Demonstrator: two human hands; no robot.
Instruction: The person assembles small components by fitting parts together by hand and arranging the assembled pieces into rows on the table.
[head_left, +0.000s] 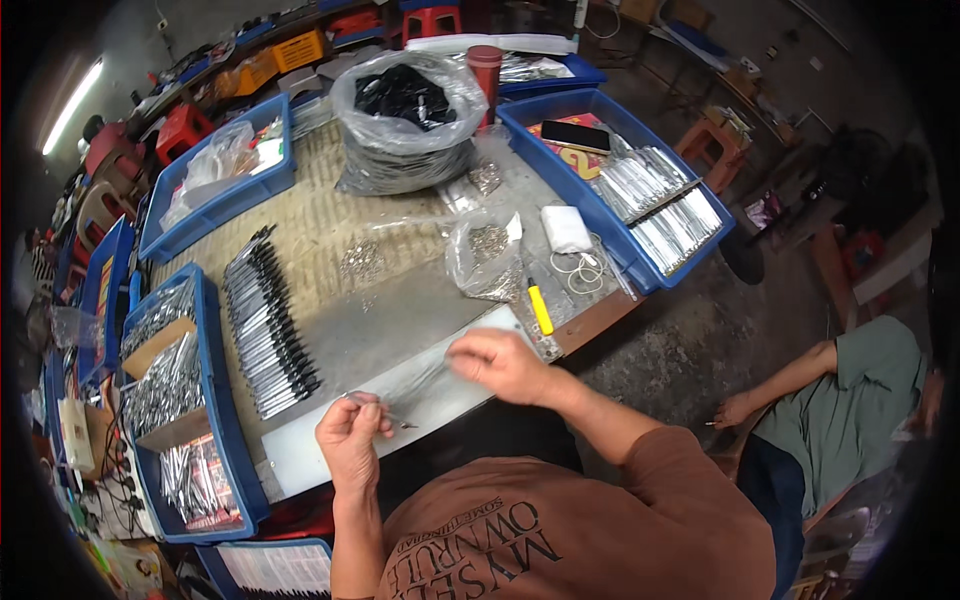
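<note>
My left hand is closed in a pinch above the near edge of a white board. Between its fingers is a thin silver metal rod, its pointed end sticking out to the right. To the right, my right hand hovers over the same board, its fingertips smeared by motion; whether it holds anything cannot be made out. Left of the board lies a slanting row of silver rods with black ends. Small metal parts lie in a loose pile beyond the board, near a clear bag of similar parts.
Blue trays of metal rods stand at left and far right. A large clear bag of black parts sits at the back. A yellow-handled tool and a white block with cord lie at right. Another person's hand is beyond.
</note>
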